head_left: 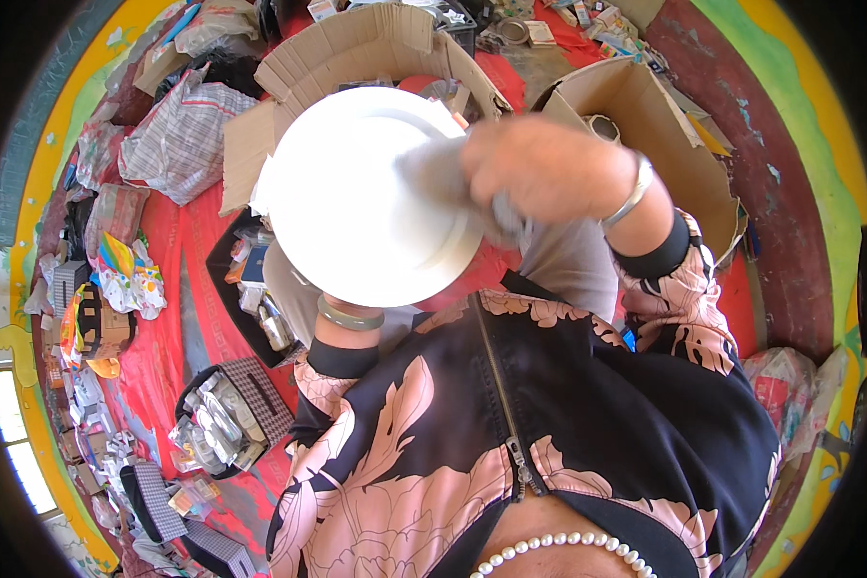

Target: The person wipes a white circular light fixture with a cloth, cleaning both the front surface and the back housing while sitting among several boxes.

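Note:
A large, shallow round white dish or lid (356, 217) is held up in front of me, its surface washed out by glare. My left hand (345, 306) supports it from below at the near edge. Its fingers are hidden underneath, and only the wrist with a green bangle shows clearly. Over the right side of the white piece, my right hand (544, 169) is closed on a grey cloth (438, 178). Both are smeared by motion, and the cloth appears to lie against the white surface.
An open cardboard box (366, 43) stands just beyond the white piece; another cardboard box (645, 120) is at the right. To the left are a dark bin (229, 265), a checked storage box (265, 395) with clear bottles, and a plaid bag (178, 135) on red floor sheeting (164, 371).

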Available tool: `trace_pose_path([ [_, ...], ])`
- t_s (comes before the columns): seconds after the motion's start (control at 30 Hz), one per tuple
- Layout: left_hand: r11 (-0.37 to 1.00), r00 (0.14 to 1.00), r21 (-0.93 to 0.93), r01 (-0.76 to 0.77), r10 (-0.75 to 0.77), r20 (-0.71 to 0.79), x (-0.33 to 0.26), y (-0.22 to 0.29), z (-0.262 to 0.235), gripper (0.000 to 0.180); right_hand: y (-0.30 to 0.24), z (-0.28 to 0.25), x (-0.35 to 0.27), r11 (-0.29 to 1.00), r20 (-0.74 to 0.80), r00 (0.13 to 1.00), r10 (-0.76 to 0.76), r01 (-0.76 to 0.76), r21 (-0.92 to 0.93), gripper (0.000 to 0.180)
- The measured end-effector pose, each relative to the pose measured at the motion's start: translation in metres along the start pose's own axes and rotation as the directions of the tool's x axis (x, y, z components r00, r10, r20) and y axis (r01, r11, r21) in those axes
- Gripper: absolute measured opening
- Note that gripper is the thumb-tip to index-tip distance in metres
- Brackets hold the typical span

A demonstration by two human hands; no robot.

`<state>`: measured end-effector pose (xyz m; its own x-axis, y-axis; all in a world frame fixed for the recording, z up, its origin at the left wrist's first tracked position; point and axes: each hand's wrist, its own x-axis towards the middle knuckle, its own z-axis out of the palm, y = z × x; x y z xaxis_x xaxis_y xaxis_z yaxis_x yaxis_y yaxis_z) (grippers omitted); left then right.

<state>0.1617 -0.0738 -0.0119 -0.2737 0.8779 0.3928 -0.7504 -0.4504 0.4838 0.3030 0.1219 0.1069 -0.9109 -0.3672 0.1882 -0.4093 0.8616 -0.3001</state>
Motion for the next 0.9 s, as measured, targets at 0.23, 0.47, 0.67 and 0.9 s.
trace_pose_path([
  [0.23,1.000,0.999,-0.002,0.007,-0.007,0.038,0.002,-0.001,-0.001,0.060,-0.012,-0.030,0.012,0.951,-0.538,0.812,0.225,-0.064,0.302,0.031],
  [0.47,1.000,0.998,0.011,0.023,-0.024,0.059,0.002,0.001,-0.001,0.060,-0.035,0.024,0.053,0.942,-0.297,0.897,-0.328,0.335,-0.028,0.040],
  [0.67,0.999,0.996,0.017,0.045,-0.046,0.073,0.001,0.000,0.001,0.059,-0.018,0.019,0.060,0.927,-0.380,0.854,-0.356,0.273,-0.256,0.034],
  [0.9,0.998,0.995,0.021,0.055,-0.056,0.085,0.002,-0.002,-0.001,0.059,-0.018,0.028,0.051,0.912,-0.475,0.877,-0.079,-0.128,-0.389,0.030],
])
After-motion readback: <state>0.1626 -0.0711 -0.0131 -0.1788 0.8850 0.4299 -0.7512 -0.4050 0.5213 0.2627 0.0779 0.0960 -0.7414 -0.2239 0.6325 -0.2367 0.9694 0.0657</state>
